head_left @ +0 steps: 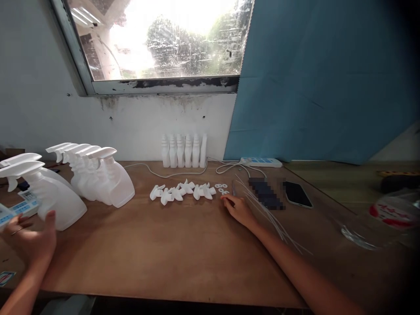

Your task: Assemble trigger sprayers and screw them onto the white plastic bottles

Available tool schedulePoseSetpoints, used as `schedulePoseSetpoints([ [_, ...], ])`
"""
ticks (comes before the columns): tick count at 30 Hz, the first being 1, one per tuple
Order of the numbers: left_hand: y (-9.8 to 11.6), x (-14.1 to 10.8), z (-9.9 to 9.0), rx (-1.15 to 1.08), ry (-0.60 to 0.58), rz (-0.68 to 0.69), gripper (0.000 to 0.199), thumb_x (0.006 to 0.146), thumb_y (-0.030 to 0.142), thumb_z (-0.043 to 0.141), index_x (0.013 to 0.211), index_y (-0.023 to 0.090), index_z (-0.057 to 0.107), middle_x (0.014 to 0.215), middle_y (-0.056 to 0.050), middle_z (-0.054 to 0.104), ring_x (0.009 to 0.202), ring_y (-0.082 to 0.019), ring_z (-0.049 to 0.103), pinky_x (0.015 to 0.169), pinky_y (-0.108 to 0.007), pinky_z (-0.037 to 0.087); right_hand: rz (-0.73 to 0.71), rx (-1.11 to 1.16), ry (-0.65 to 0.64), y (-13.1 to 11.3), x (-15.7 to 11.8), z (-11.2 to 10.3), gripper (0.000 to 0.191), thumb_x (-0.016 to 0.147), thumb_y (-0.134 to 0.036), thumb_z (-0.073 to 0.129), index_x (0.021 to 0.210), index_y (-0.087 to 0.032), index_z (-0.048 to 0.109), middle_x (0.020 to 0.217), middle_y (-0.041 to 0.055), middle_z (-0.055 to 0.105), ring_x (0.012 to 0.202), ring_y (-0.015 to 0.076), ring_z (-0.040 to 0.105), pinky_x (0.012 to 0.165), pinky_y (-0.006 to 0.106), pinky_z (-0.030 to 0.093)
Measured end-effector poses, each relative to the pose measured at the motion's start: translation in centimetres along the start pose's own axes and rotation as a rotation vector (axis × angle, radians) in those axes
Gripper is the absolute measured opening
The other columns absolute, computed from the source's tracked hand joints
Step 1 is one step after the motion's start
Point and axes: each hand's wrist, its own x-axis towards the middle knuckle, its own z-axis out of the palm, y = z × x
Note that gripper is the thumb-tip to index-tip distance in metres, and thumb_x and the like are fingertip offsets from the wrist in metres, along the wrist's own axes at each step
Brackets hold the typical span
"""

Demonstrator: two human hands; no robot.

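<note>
My left hand (31, 240) is at the left edge, thumb raised and fingers apart. It is beside a white spray bottle (62, 203) with a trigger head; whether the thumb touches the bottle I cannot tell. My right hand (241, 211) is low over the table, its fingers curled and fingertips close together, right by several small white rings (223, 191). Anything between those fingertips is hidden. Left of the rings lie several white trigger heads (177, 192). Thin clear tubes (275, 223) lie beyond my right wrist.
More spray bottles (121, 186) stand in a row at left. Several slim white bottles (188, 151) line the wall. A power strip (260, 162) with a cable, a phone (298, 194), a blurred-out dark item (266, 193) and a clear plastic container (393, 214) are on the right.
</note>
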Motion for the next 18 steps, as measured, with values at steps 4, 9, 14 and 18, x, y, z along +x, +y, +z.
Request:
schedulePoseSetpoints([
  [4, 3.0, -2.0, -1.6, -0.036, -0.018, 0.104, 0.036, 0.075, 0.05, 0.057, 0.096, 0.021, 0.048, 0.094, -0.004, 0.055, 0.094, -0.028, 0.054, 0.092, -0.053, 0.045, -0.067, -0.292, 0.111, 1.6, 1.0, 0.2, 0.029, 0.085, -0.016, 0.04, 0.094, -0.016, 0.068, 0.092, 0.0107, 0.07, 0.086, 0.024, 0.062, 0.079, 0.035, 0.044],
  [9, 8.6, -5.7, -1.0, -0.181, -0.46, 0.582, 0.021, 0.083, 0.042, 0.054, 0.092, 0.023, 0.054, 0.095, -0.005, 0.059, 0.094, -0.026, 0.058, 0.089, -0.045, 0.049, -0.142, -0.613, 0.078, 2.0, 1.7, 0.3, 0.028, 0.086, -0.019, 0.049, 0.107, -0.017, 0.067, 0.119, 0.0144, 0.061, 0.111, 0.0336, 0.047, 0.089, 0.048, 0.033],
  [14, 14.0, -8.8, 2.1, -0.378, -0.771, 0.864, 0.022, 0.088, 0.031, 0.05, 0.106, 0.021, 0.056, 0.113, -0.01, 0.059, 0.106, -0.024, 0.057, 0.094, -0.038, 0.045, -0.172, -0.601, 0.078, 2.4, 1.6, 0.7, 0.025, 0.089, -0.02, 0.047, 0.096, -0.018, 0.07, 0.118, 0.0118, 0.062, 0.113, 0.0311, 0.045, 0.091, 0.046, 0.029],
  [18, 18.4, -9.8, 6.1, -0.472, -0.776, 0.816, 0.027, 0.089, 0.026, 0.045, 0.113, 0.018, 0.053, 0.119, -0.012, 0.056, 0.113, -0.024, 0.053, 0.096, -0.039, 0.043, -0.211, -0.527, 0.068, 2.8, 1.6, 0.8, 0.025, 0.09, -0.018, 0.045, 0.093, -0.018, 0.07, 0.105, 0.0103, 0.067, 0.105, 0.027, 0.05, 0.085, 0.041, 0.032],
])
